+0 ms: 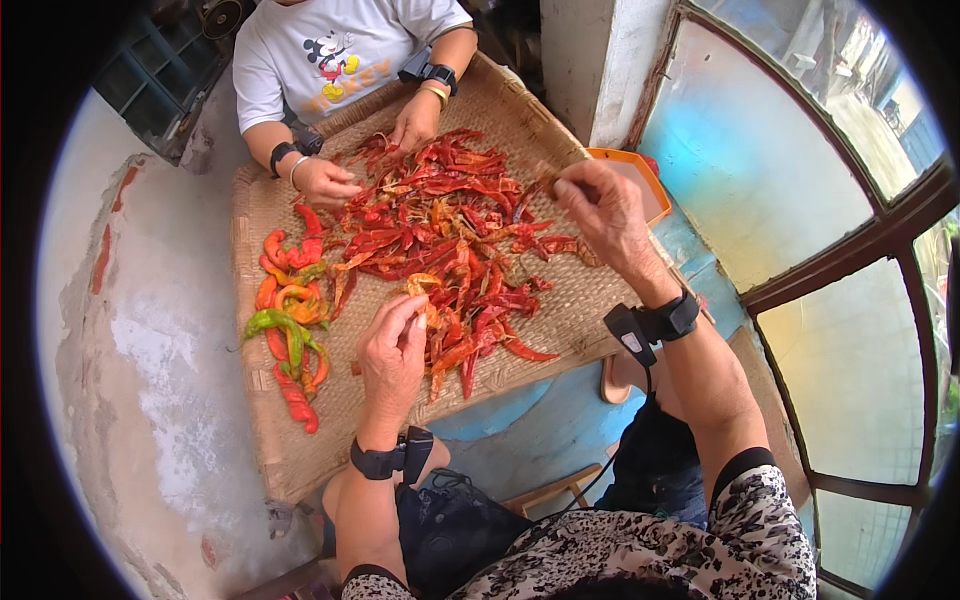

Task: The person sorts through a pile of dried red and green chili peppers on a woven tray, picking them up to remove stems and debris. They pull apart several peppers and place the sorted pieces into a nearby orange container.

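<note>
A heap of dried red chili peppers (442,240) lies on a woven tray (300,457) before me. My left hand (396,337) is at the heap's near left, its thumb and fingers pinching an orange dried chili (424,282). Over the tray's right side is my right hand (604,210), fingers curled together around the end of a dark dried chili (534,193); the grip itself is partly hidden. Fresh peppers, red, orange and green (292,322), form a separate group at the left of the tray.
Opposite me a person (322,75) in a white T-shirt works with both hands at the far side of the heap. An orange-rimmed tray (660,184) stands beyond the woven tray's right edge. A plaster wall (150,300) runs at left, framed window panes (757,165) at right.
</note>
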A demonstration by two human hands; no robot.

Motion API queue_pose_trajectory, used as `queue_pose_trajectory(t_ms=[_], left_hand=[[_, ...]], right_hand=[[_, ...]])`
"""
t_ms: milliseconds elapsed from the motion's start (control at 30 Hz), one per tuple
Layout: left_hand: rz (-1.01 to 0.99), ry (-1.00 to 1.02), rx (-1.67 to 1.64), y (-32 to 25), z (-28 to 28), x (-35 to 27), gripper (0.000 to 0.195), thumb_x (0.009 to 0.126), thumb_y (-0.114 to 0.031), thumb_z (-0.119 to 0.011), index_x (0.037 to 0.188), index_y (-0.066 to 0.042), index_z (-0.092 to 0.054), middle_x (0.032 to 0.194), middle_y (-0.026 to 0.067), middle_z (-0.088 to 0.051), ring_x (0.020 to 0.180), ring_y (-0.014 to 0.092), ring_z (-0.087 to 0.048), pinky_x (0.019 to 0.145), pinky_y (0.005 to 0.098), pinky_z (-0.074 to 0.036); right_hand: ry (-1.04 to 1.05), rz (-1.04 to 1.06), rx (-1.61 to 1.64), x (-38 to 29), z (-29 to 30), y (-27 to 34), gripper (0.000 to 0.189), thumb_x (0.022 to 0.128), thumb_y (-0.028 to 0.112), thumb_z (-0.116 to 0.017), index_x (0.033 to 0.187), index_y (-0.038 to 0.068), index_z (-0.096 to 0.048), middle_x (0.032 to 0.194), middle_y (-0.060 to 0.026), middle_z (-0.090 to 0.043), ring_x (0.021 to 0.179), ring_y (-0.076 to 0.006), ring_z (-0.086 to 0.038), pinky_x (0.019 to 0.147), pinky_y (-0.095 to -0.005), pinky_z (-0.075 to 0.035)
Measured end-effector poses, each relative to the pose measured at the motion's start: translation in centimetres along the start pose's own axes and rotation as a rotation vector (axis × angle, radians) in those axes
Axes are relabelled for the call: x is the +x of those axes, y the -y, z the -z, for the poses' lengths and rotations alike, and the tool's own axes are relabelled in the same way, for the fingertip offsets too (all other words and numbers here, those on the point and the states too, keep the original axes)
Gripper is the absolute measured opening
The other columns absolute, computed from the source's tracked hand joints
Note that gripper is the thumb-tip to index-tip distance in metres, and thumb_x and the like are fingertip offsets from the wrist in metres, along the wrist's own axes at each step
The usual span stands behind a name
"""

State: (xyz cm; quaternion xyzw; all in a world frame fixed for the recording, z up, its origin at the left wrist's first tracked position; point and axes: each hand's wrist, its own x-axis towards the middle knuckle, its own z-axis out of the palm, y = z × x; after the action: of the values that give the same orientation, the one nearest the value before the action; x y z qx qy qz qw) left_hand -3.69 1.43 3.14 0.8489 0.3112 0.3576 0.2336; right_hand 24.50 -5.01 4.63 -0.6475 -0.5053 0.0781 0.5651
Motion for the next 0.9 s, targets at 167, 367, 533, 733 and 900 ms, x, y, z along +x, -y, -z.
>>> queue_pose_trajectory(t_ms=[167,367,533,733,900], left_hand=[[0.061,0.03,-0.075,-0.1,-1.1,0.1,0.021,0.083,0.002,-0.061,0.103,-0.001,-0.065,0.096,0.0103,-0.066,0.072,0.016,-0.063,0.063,0.0259,-0.051],[0.297,0.041,-0.428,0.3,-1.6,-0.3,0.016,0.086,0.0,-0.062,0.102,-0.001,-0.064,0.084,0.0031,-0.065,0.071,0.006,-0.06,0.064,0.0208,-0.049],[0.246,0.02,-0.574,0.1,-2.3,-0.7,0.016,0.087,0.0,-0.061,0.103,0.001,-0.061,0.086,0.0015,-0.062,0.074,0.005,-0.057,0.067,0.0196,-0.048],[0.199,0.015,-0.618,0.0,-1.9,-0.8,0.013,0.089,0.0,-0.06,0.101,0.002,-0.061,0.099,0.0047,-0.062,0.08,0.007,-0.059,0.072,0.0213,-0.049],[0.242,-0.104,-0.398,2.1,1.3,0.9,0.015,0.091,-0.004,-0.056,0.104,0.002,-0.062,0.101,0.0081,-0.066,0.084,0.01,-0.061,0.074,0.0237,-0.05]], right_hand=[[-0.279,0.179,-0.505,2.8,5.6,-7.2,0.018,0.081,0.006,-0.064,0.097,-0.001,-0.063,0.083,-0.0193,-0.063,0.076,-0.0359,-0.062,0.069,-0.0404,-0.05],[0.245,0.052,-0.197,-1.2,1.7,1.2,0.024,0.085,0.013,-0.063,0.106,0.0,-0.063,0.093,-0.0188,-0.066,0.082,-0.033,-0.065,0.071,-0.039,-0.053],[0.682,0.025,0.009,-5.0,-3.8,3.3,0.036,0.086,0.023,-0.067,0.109,-0.003,-0.061,0.095,-0.0187,-0.066,0.086,-0.0286,-0.065,0.072,-0.0379,-0.051],[0.633,-0.013,0.134,-6.0,-6.4,4.2,0.026,0.085,0.022,-0.069,0.088,-0.002,-0.06,0.073,-0.0132,-0.06,0.065,-0.0263,-0.058,0.06,-0.0367,-0.046],[0.509,-0.3,0.446,-3.0,-4.7,3.3,0.017,0.089,0.018,-0.065,0.085,0.001,-0.064,0.066,-0.0025,-0.06,0.059,-0.0096,-0.057,0.049,-0.0254,-0.045]])
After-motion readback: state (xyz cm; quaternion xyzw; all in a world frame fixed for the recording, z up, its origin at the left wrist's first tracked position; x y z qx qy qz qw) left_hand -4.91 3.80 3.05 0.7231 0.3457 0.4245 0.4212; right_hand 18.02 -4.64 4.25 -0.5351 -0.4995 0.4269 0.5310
